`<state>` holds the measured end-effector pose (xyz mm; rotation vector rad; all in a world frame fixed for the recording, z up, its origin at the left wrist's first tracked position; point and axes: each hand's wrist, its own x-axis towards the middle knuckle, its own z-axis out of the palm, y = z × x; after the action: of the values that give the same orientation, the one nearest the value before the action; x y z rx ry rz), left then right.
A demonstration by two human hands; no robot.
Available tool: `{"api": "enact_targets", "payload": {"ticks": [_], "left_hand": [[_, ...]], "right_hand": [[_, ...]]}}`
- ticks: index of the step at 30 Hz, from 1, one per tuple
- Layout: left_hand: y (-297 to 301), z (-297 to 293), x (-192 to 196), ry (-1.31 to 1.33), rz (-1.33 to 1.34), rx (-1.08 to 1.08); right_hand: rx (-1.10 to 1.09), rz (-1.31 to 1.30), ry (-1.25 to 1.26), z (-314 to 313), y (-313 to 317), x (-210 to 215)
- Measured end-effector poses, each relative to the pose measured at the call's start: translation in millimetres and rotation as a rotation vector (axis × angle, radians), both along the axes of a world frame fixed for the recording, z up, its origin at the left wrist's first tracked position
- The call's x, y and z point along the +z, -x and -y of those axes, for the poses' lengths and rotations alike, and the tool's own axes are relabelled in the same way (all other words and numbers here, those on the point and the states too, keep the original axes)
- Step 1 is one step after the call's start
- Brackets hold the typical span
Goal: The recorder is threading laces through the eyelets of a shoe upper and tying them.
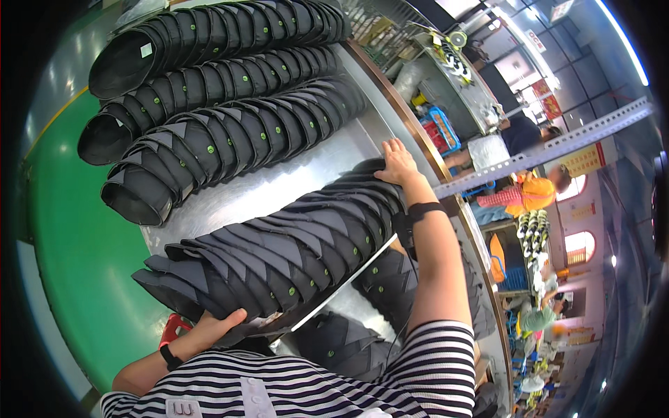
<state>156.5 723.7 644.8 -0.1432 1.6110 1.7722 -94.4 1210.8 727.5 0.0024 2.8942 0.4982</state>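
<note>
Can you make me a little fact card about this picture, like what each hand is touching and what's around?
Left hand: at the near end of the long row, thumb showing, other fingers hidden
Right hand: on the far end of that row, fingers stretched out
Row: dark curved pieces nested together, many with a small green mark
Other rows: three, of similar pieces, on the shiny metal table
Floor: green
Background: people, one in orange
</note>
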Motion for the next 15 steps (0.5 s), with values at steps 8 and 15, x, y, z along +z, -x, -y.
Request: {"api": "enact_targets", "payload": {"ticks": [8,15], "left_hand": [[1.7,-27.3,7.7,0.194,-0.004,0.218],[17.3,-49.1,14.6,0.451,-0.169,0.152]], "right_hand": [[-0.295,0.309,-0.065,-30.4,56.6,-64.4],[0.036,-0.013,0.054,-22.3,-26.0,-44.9]]}}
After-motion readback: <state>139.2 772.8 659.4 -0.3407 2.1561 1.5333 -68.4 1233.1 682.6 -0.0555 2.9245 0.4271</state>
